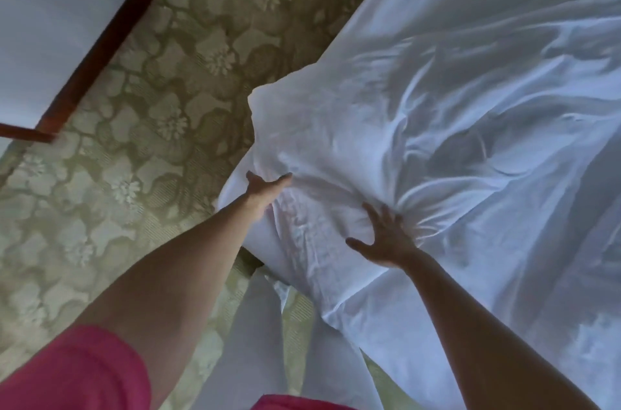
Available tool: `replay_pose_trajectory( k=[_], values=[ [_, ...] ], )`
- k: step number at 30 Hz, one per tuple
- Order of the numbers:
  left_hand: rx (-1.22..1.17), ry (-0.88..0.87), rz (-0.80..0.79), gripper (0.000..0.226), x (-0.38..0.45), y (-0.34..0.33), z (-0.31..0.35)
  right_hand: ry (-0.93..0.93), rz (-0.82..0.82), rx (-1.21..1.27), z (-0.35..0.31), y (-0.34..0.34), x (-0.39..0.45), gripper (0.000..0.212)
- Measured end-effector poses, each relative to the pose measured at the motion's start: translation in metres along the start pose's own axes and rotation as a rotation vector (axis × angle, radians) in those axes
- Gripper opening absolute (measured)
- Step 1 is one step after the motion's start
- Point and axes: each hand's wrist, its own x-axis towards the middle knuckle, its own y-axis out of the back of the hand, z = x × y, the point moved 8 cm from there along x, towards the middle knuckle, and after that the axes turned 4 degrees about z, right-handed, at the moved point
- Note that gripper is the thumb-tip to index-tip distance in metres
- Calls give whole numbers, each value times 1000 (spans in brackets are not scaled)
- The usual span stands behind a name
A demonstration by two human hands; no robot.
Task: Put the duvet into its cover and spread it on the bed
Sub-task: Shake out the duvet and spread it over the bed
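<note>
Both hands work a corner of the white duvet (336, 154) on the bed (504, 23): left hand (265, 189) gripping it, right hand (386, 236) spread flat. Bunched filling could stay lumpy, or that overhanging corner could slide floorward.

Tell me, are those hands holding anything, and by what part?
Both are on the white duvet at its near corner: the left hand grips its edge, the right hand presses spread fingers on top.
</note>
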Motion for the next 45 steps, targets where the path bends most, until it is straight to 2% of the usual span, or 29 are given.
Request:
replay_pose_trajectory(
  k=[2,4,7,9,11,13,15,16,20,24,27,29,30,32,34,37,40,42,45],
  values=[
    [-217,71,19,111,1,-9,-7,53,-3,22,1,10,2,97],
    [-381,76,-48,90,-12,-23,-1,78,2,113,2,26,9,94],
    [-561,-44,-188,69,-51,-40,21,22,-2,400,6,47,11,84],
    [-605,-158,-289,62,-84,-50,33,35,89,563,-1,65,-2,69],
    [-568,-213,-342,55,-124,-58,36,73,217,699,-15,83,-22,60],
    [-517,-261,-380,55,-166,-65,35,73,294,850,-27,93,-45,75],
    [-399,-369,-461,50,-200,-76,33,30,302,970,-34,93,-69,96],
    [-285,-426,-496,47,-215,-82,30,6,313,1003,-35,92,-81,99],
    [51,-550,-588,42,-266,-91,23,-193,552,1160,-10,85,-132,59],
    [107,-596,-612,47,-298,-80,5,-341,794,1178,10,72,-179,55],
    [-152,-452,-565,58,-302,-61,-21,-411,941,1179,18,62,-222,54],
    [-373,-277,-639,73,-302,-61,-39,-444,1017,1216,24,47,-254,65],
    [-473,-190,-686,70,-304,-61,-45,-449,1045,1251,27,37,-270,65],
    [-575,21,-718,54,-314,-66,-56,-451,1135,1276,36,20,-304,51],
    [-634,143,-800,56,-338,-76,-59,-441,1247,1286,45,7,-341,36],
    [-663,124,-959,62,-378,-100,-52,-459,1367,1301,58,-6,-384,43],
    [-681,119,-1080,58,-413,-119,-41,-497,1339,1277,73,-14,-405,50],
    [-628,30,-1171,55,-444,-125,-26,-460,1272,1303,76,-18,-414,47],
    [-357,-253,-1159,53,-484,-131,-13,-284,1255,1607,74,-23,-426,40]
  ],
)
